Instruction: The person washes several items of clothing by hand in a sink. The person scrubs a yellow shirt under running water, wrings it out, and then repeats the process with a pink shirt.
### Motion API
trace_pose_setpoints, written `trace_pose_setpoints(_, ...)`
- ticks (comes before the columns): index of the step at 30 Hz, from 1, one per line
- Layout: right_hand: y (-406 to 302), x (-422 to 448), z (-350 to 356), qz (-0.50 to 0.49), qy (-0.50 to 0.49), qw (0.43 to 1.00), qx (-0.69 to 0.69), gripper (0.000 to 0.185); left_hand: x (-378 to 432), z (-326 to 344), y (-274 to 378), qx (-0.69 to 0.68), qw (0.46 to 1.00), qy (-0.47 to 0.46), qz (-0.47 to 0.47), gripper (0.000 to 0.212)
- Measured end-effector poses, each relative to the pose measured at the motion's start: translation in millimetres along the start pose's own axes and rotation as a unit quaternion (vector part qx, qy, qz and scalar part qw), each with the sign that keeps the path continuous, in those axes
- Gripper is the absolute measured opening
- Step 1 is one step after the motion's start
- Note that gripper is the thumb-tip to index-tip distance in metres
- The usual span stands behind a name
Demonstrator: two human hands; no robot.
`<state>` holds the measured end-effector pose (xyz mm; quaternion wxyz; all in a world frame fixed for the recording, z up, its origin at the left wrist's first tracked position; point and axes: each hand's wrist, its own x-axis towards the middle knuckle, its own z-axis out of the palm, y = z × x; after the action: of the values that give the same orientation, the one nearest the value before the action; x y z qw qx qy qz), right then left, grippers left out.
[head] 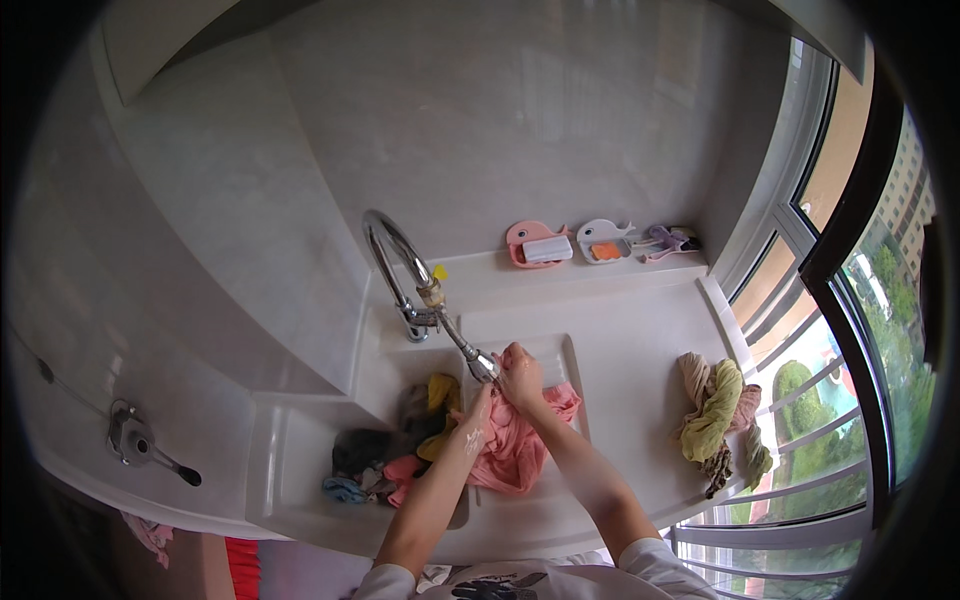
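A wet pink garment (517, 457) is bunched up and draped over the ribbed washboard area of the white laundry sink. My right hand (523, 377) is closed around its upper part. My left hand (482, 403) presses in from the left, gripping the same cloth; its fingers are partly hidden by the spray head and the fabric. White suds cling to my left wrist. Just above my hands hangs the chrome spray head (483, 366) of a gooseneck faucet (405, 259).
Dark, mustard, coral and blue clothes (364, 454) lie in the basin (442, 517) to the left. Wrung, twisted clothes (709, 420) rest on the counter (630, 375) at right, near a barred window (795, 375). Whale-shaped soap dishes (536, 244) stand on the back ledge.
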<state>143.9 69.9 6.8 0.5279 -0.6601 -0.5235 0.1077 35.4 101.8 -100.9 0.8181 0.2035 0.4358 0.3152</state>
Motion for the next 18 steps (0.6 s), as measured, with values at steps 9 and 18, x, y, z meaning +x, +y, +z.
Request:
trace_pose_setpoints(9,25,-24,-69,0.258,-0.158,0.855,0.422,0.043,-55,35,62,0.165,0.973,-0.11,0.117,0.044)
trace_pose_setpoints(18,9,31,-159,0.249,-0.02,0.818,0.518,0.03,-103,69,40,0.599,0.747,-0.207,0.199,0.041)
